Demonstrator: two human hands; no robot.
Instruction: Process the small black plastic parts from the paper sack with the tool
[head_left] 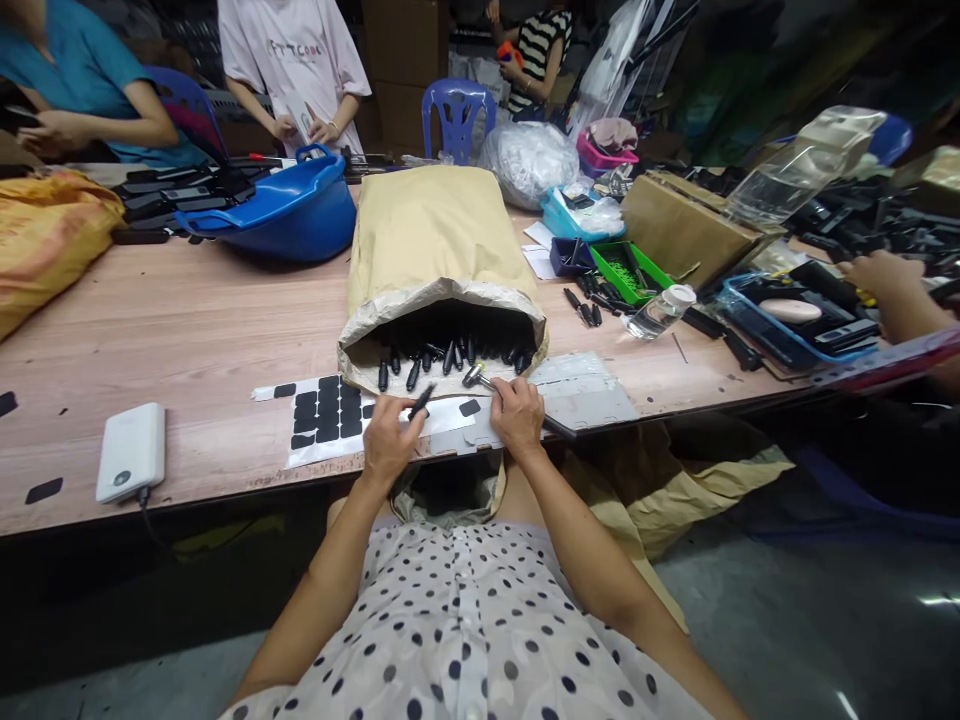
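Observation:
My left hand (390,438) is closed, pinching a small black tapered part (422,402) that slants up to the right. In my right hand (517,412) is a small hammer, its shiny metal head (473,376) toward the sack and its dark handle running out to the lower right. Just beyond both hands, a kraft paper sack (439,225) lies on its side with its mouth toward me. Several black parts (448,358) like the held one lie inside its opening. Beneath my hands is a grey board (585,392) along the table edge, beside a white sheet with black stickers (328,410).
An open paper sack (450,490) sits at my lap below the table edge. A white power bank (131,452) with a cable lies left; a blue basin (277,205) stands behind. A water bottle (660,312) and green tray (631,272) are right. A co-worker's hand (889,280) reaches in.

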